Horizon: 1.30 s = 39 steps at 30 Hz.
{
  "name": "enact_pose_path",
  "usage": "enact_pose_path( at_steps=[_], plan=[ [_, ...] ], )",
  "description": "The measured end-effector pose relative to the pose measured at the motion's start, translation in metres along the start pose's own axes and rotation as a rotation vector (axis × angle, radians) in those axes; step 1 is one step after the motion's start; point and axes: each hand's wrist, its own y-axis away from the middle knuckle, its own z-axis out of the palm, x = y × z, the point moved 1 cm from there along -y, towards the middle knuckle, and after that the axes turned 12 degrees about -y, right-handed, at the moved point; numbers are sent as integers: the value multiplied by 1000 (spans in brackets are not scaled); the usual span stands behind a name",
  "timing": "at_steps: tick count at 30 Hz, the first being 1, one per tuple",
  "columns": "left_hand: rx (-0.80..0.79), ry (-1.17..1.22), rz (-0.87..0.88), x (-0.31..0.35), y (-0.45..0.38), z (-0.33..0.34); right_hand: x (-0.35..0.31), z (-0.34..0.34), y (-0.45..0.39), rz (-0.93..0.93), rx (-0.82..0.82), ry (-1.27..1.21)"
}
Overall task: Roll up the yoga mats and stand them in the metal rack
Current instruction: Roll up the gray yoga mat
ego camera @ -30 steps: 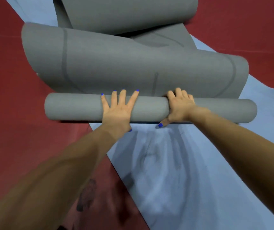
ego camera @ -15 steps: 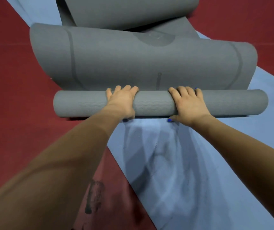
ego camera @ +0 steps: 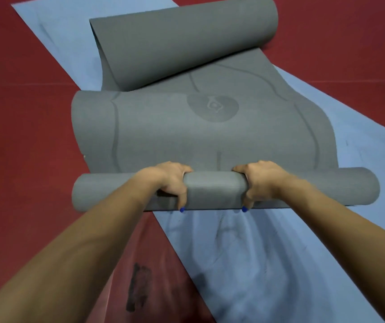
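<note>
A grey yoga mat (ego camera: 210, 131) lies partly rolled across a blue yoga mat (ego camera: 245, 252) spread flat on the red floor. Its near end is wound into a tight roll (ego camera: 213, 190) running left to right. My left hand (ego camera: 171, 180) and my right hand (ego camera: 260, 180) both wrap over the top of this roll near its middle, thumbs under the front. Beyond the roll the grey mat bulges upward, and its far end (ego camera: 182, 38) curls back on itself. No metal rack is in view.
Red floor (ego camera: 23, 136) surrounds the mats on both sides. A dark scuff mark (ego camera: 138, 287) shows on the floor near my left forearm. The blue mat stretches diagonally from far left to near right.
My hands went from lying flat on the roll to gripping around it. The view tilted up, showing more of the grey mat's unrolled length and curled far end.
</note>
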Motion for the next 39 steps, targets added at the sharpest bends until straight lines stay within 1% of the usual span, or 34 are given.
enact_pose_path(
  at_steps=[3, 7, 11, 13, 15, 16, 17, 18, 19, 20, 21, 24, 25, 27, 30, 36, 39],
  plan=[
    [-70, 42, 33, 1, 5, 13, -3, 7, 10, -2, -54, -15],
    [-165, 133, 28, 2, 16, 29, -10, 13, 22, -21, -127, -8],
    [-152, 257, 39, 1, 35, 52, -17, 22, 33, -47, -148, -2],
    [-102, 235, 35, 1, 40, 58, -19, 27, 37, -60, -123, 9],
    [-11, 105, 14, 5, 48, 64, -20, 28, 40, -58, -103, 13],
    [82, -2, 1, 9, 55, 72, -20, 28, 41, -58, -101, 13],
    [243, -112, -13, 14, 63, 84, -20, 28, 41, -59, -100, 8],
    [440, -212, -26, 20, 70, 99, -19, 28, 41, -60, -100, -5],
    [587, -253, -45, 27, 79, 114, -19, 27, 41, -55, -106, -22],
    [670, -257, -63, 33, 84, 131, -19, 26, 40, -48, -118, -35],
    [720, -265, -85, 36, 84, 144, -19, 25, 40, -40, -132, -47],
    [828, -304, -130, 32, 75, 154, -18, 20, 34, -13, -172, -95],
    [849, -314, -129, 29, 71, 152, -19, 17, 32, -3, -195, -111],
    [837, -326, -123, 24, 66, 144, -19, 12, 27, 10, -233, -139],
    [837, -323, -89, 16, 63, 141, -19, 11, 22, 28, -253, -165],
    [757, -311, -33, 1, 70, 140, -23, 28, 30, 32, -304, -283],
    [773, -281, -32, 5, 81, 146, -25, 37, 38, 36, -330, -284]
  ],
)
